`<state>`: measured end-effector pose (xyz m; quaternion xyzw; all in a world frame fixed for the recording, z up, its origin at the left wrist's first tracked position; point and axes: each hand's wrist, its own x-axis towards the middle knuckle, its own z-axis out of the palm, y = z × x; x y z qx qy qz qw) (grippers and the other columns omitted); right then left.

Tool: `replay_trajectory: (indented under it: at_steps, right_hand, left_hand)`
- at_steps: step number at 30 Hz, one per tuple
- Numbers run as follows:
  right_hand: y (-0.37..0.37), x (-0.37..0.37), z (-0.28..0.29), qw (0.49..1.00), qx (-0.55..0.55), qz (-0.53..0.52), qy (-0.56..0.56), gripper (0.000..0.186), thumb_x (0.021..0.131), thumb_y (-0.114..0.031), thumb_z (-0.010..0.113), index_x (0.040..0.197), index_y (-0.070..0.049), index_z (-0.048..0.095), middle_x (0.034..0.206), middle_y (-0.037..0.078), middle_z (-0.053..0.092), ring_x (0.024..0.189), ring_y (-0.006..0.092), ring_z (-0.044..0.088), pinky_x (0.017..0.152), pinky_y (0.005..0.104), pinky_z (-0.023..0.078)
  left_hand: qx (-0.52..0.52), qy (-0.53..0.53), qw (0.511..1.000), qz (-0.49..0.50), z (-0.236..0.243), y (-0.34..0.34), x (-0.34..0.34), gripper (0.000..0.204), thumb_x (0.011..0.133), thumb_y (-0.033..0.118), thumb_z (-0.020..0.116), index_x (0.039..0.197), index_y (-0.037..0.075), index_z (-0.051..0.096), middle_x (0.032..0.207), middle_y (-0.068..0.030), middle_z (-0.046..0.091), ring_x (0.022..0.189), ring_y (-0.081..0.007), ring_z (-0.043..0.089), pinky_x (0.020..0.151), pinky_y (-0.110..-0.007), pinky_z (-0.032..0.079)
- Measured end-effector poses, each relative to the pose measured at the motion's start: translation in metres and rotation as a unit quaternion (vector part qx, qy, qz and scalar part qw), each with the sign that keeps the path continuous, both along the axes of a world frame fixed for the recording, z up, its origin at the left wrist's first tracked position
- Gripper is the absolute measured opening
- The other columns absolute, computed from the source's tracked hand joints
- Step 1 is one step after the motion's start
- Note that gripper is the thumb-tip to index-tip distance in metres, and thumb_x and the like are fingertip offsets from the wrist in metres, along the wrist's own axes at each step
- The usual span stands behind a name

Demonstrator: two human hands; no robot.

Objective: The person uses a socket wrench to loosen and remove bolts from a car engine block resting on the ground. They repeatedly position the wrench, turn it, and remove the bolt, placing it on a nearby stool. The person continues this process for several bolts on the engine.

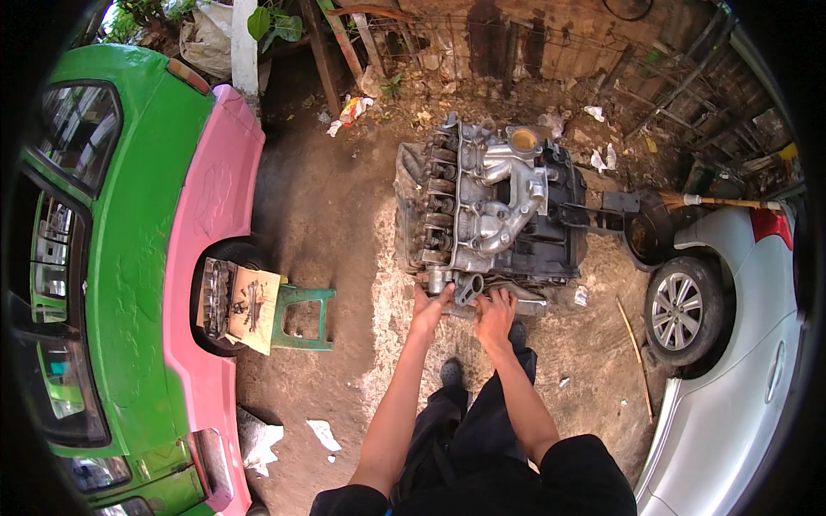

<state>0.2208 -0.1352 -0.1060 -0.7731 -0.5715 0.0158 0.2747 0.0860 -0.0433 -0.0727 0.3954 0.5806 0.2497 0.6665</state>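
Observation:
A car engine (508, 206) rests on the ground in front of me, its silver intake manifold (503, 219) and exposed valve gear facing up. At its near end, a grey metal housing (469, 289) with an oval opening sits between my two hands. My left hand (425, 311) grips its left side, the thumb lying toward the opening. On the right side, the bent fingers of my right hand (495, 316) press down on it. My palms hide the undersides of both grips. Whether the housing is fixed to the engine, I cannot tell.
On the left stands a green and pink vehicle (211, 172). Beside its wheel, a green stool (305, 318) adjoins cardboard (249, 301) bearing small metal parts. A silver car (748, 344) stands right, near a thin stick (635, 361). Litter lies by the far wall (508, 43).

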Motion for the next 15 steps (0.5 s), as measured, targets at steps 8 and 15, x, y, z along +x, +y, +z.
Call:
replay_trajectory:
  at_steps: [8,15]
  right_hand:
    - [0.015,-0.025,-0.046,0.693,0.078,-0.21,0.686,0.037,0.1,-0.034,0.051,0.126,-0.007,0.048,0.099,0.004,0.059,0.078,0.0141,0.051,0.074,0.0337,0.046]
    - [0.039,-0.041,-0.036,0.466,0.118,-0.113,0.869,0.01,0.102,-0.016,0.045,0.099,-0.009,0.051,0.081,0.0,0.059,0.054,0.0072,0.044,0.049,0.0257,0.039]
  left_hand:
    - [-0.005,-0.031,1.0,-0.002,0.007,-0.001,0.0,0.06,0.086,0.034,0.073,0.123,0.006,0.035,0.108,-0.0113,0.06,0.089,-0.0198,0.063,0.067,-0.036,0.051]
    - [-0.025,-0.046,0.999,-0.009,0.002,0.0,-0.002,0.059,0.086,0.034,0.074,0.12,0.006,0.035,0.107,-0.0116,0.06,0.089,-0.0202,0.063,0.066,-0.035,0.052]
